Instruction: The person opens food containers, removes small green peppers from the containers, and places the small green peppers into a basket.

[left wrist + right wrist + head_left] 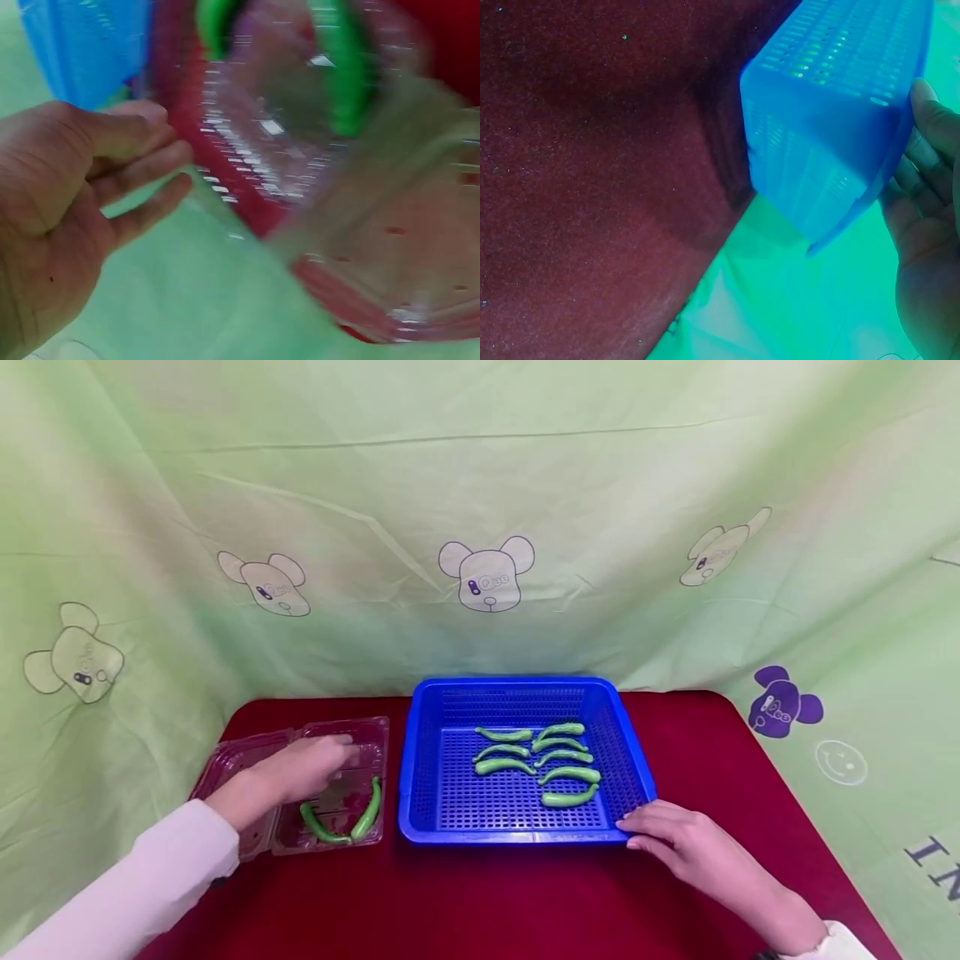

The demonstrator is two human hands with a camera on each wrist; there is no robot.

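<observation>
A blue plastic basket [517,685] stands mid-table and holds several green chilli peppers [504,766] laid in two rows. To its left lies an open clear clamshell box [365,732] with two green peppers [369,810] in its near part. My left hand [326,758] hovers over the box with straight fingers and holds nothing. In the left wrist view the left hand [120,172] is beside the blurred box [315,187], a pepper [346,82] behind it. My right hand [660,828] rests flat against the basket's near right corner [832,135], the fingers [930,127] touching its rim.
The table has a dark red cloth [525,893]. A light green curtain printed with bear heads [487,572] hangs close behind and at both sides. The box's lid [240,756] lies open to the left.
</observation>
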